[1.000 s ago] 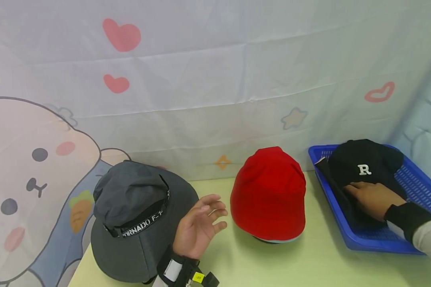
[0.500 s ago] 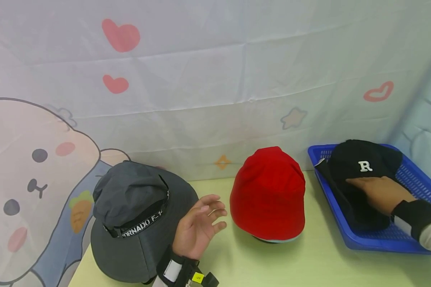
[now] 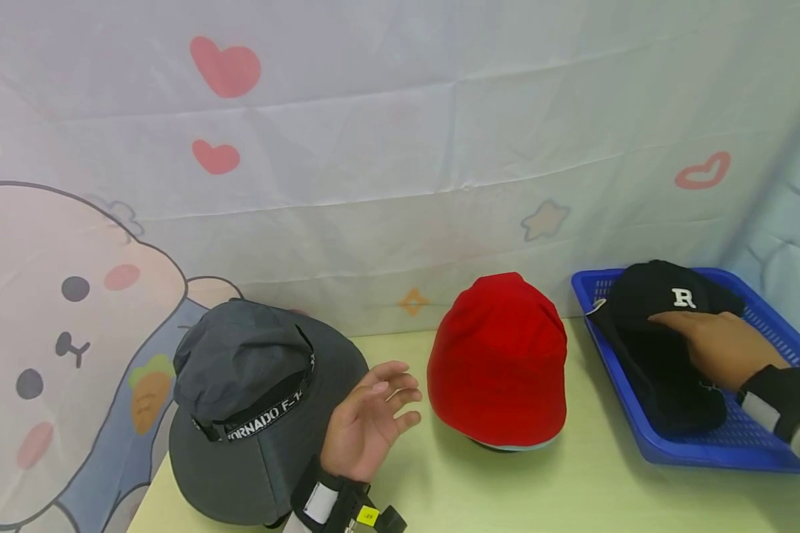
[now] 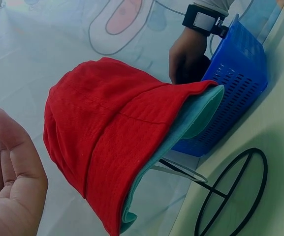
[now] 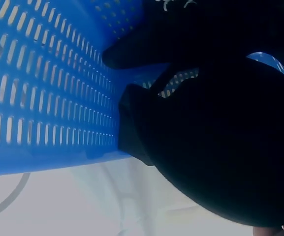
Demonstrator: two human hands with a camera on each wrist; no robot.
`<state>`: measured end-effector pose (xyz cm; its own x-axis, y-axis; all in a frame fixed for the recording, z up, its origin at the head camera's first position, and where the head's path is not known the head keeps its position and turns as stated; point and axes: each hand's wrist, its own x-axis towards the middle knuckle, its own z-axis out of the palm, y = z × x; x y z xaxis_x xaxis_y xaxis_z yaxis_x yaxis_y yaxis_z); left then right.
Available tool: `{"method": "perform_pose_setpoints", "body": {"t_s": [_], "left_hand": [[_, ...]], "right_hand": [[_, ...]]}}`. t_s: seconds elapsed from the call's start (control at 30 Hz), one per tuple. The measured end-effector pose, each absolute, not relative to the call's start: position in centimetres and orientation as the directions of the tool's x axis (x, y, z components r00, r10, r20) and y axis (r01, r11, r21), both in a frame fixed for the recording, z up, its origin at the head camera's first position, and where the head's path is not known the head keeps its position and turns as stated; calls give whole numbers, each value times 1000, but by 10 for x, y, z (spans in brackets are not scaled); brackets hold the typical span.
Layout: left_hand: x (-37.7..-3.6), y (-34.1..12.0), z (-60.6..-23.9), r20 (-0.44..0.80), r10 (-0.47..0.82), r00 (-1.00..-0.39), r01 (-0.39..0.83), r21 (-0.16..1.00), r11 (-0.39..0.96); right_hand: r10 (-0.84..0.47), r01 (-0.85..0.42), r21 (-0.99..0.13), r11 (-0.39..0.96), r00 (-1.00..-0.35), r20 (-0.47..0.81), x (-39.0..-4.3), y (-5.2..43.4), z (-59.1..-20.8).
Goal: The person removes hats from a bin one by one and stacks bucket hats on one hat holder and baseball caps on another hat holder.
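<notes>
My right hand [image 3: 730, 346] holds a black cap [image 3: 653, 297] with a white letter R, at its front edge, inside a blue basket [image 3: 740, 460]. More black headwear [image 3: 683, 411] lies below it in the basket; its exact shape is unclear. In the right wrist view the dark cap [image 5: 220, 147] hides most of the hand; only a bit of fingertip shows at the bottom. My left hand [image 3: 373, 422] is held palm up, fingers loosely bent and holding nothing, between a grey wide-brimmed hat [image 3: 247, 363] and a red bucket hat [image 3: 500, 355].
The red hat rests on a black wire stand [image 4: 225, 195], seen in the left wrist view. A pale yellow-green table [image 3: 507, 496] lies beneath everything. Behind it hangs a printed cloth [image 3: 373, 133] with hearts and a cartoon animal.
My right hand has shifted right and slightly up, and the letter R cap has tilted with it. More of the black headwear beneath now shows. The left hand stays still.
</notes>
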<state>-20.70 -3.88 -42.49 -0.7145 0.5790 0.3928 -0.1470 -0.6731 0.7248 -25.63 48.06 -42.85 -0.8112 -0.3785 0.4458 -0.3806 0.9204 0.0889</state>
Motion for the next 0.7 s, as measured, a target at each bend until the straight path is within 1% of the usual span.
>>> {"method": "perform_pose_setpoints", "body": {"t_s": [0.17,0.47,0.57,0.7], "left_hand": [[-207,-38,-425,397,582,-709,-149,723,-675],[-207,-38,-425,384,577,-721,-150,727,-671],[-206,-38,-424,383,578,-721,-153,726,-671],[-206,-38,-424,378,580,-722,-153,730,-666]], "right_hand": [[-352,-365,66,929,-810,469,-254,479,-424],[-253,-284,-1,959,-855,452,-250,473,-413],[-224,-263,-17,965,-853,472,-248,471,-409],[-218,-261,-13,965,-834,507,-246,470,-404]]}}
